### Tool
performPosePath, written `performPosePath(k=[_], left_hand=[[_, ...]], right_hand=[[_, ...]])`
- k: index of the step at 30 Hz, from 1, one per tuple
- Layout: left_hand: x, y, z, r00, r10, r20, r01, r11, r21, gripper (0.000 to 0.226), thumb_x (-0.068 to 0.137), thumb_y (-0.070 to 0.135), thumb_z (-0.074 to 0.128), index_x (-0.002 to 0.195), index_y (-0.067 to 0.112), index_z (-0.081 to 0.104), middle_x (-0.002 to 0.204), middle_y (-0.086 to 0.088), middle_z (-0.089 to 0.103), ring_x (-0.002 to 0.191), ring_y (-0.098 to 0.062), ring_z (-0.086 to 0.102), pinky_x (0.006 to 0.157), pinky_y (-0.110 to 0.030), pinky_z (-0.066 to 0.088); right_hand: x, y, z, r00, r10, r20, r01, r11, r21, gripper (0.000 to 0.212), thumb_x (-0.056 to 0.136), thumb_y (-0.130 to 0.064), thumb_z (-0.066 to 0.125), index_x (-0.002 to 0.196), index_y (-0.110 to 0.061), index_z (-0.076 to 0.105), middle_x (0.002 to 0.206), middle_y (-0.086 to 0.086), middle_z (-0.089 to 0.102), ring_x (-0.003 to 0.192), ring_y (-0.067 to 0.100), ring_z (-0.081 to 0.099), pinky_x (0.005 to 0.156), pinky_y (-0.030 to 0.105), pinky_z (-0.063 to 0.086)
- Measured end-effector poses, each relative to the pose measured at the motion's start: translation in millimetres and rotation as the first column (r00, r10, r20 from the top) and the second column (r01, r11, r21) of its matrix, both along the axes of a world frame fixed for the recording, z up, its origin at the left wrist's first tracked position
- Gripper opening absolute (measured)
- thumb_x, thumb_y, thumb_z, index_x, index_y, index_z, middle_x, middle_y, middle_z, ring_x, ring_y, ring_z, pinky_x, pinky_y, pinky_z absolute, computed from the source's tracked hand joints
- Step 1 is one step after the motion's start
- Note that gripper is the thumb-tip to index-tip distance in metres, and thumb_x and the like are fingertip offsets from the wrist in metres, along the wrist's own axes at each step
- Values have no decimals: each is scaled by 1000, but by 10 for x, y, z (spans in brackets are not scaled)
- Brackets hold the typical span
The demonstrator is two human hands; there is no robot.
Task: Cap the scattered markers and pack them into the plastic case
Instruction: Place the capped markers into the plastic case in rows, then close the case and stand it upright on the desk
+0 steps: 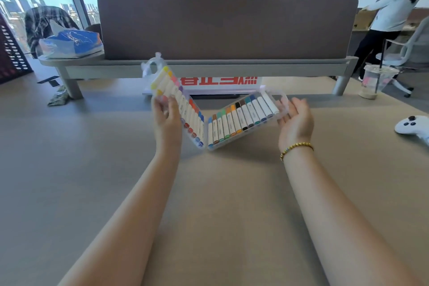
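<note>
A clear plastic case (282, 98) stands open in a V above the table, hinged at the bottom middle. Each half carries a row of capped white markers with coloured ends: the left row (183, 104) runs from yellow to blue, the right row (241, 121) from blue through orange and black to white. My left hand (166, 118) grips the outer edge of the left half, thumb in front. My right hand (296, 121) cups the handle end of the right half with curled fingers. No loose marker shows on the table.
A brown desk divider (227, 25) on a grey shelf stands behind the case. A tissue pack (72, 44) lies on the shelf's left end. A plastic cup (377, 81) and a white game controller (413, 126) are at the right. A person stands far right.
</note>
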State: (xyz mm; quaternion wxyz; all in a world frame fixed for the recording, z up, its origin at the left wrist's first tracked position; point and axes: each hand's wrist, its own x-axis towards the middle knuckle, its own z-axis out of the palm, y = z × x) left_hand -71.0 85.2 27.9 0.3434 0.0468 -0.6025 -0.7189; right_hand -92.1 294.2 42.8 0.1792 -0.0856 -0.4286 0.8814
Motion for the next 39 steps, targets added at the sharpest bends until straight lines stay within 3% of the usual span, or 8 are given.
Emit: performPosePath(k=[4, 9, 14, 18, 24, 28, 34, 39], left_hand=[[27, 122, 142, 962, -267, 59, 272, 918, -289, 41, 94, 20, 53, 132, 12, 40, 128, -5, 54, 112, -13, 56, 80, -23, 55], [-22, 177, 96, 783, -522, 339, 619, 599, -508, 97, 85, 10, 66, 150, 32, -3, 152, 10, 21, 135, -8, 30, 101, -23, 40], [-130, 373, 171, 975, -116, 189, 198, 838, -508, 58, 78, 30, 71, 125, 25, 39, 111, 3, 58, 95, -13, 59, 85, -36, 53], [-128, 208, 269, 983, -99, 153, 126, 975, -182, 16, 84, 23, 67, 91, 23, 52, 88, -5, 61, 78, -18, 57, 73, -35, 49], [47, -250, 318, 794, -589, 150, 606, 784, -131, 31, 81, 14, 68, 111, 14, 59, 100, -1, 72, 97, -20, 67, 78, -29, 55], [107, -387, 366, 691, -702, 173, 721, 687, -90, 40, 81, 14, 62, 120, 9, 56, 106, -2, 71, 101, -19, 67, 79, -27, 54], [95, -226, 477, 964, -257, 66, 265, 928, -262, 41, 89, 31, 62, 125, 17, 47, 115, -3, 61, 101, -17, 61, 84, -35, 52], [71, -191, 662, 990, -142, 2, 129, 895, -427, 27, 96, 24, 52, 122, 21, 53, 119, 10, 54, 111, -9, 50, 103, -36, 43]], right_hand=[[162, -298, 310, 986, 126, -109, -111, 985, 131, 31, 101, -29, 34, 121, -18, 54, 112, -3, 64, 99, 8, 63, 95, 26, 45], [274, -540, 485, 923, 366, -121, -248, 804, 540, 51, 103, -36, 12, 143, -16, 38, 146, -5, 41, 134, 4, 35, 107, 18, 22], [310, -760, 558, 865, 497, -65, -337, 673, 658, 46, 103, -33, 23, 142, -14, 38, 130, -9, 50, 99, -20, 53, 64, -7, 36], [326, -895, 562, 860, 490, -140, -228, 615, 755, 42, 103, -27, 29, 139, -11, 43, 139, -7, 49, 120, -8, 45, 100, 5, 34], [204, -788, 379, 954, -5, -301, 245, 596, 765, 54, 98, -26, 44, 146, -9, 26, 150, 7, 30, 139, 17, 25, 115, 41, 23], [179, -706, 471, 969, 179, -172, -9, 718, 696, 51, 99, -33, 42, 143, -10, 32, 140, 1, 46, 130, 10, 41, 96, 5, 32], [159, -774, 486, 952, 167, -256, 73, 690, 720, 31, 98, -27, 46, 123, -9, 52, 109, -6, 55, 102, 5, 50, 72, -6, 37], [156, -758, 459, 933, 141, -330, 169, 637, 752, 30, 100, -23, 42, 125, -12, 53, 121, -4, 56, 109, 3, 49, 81, -6, 35]])
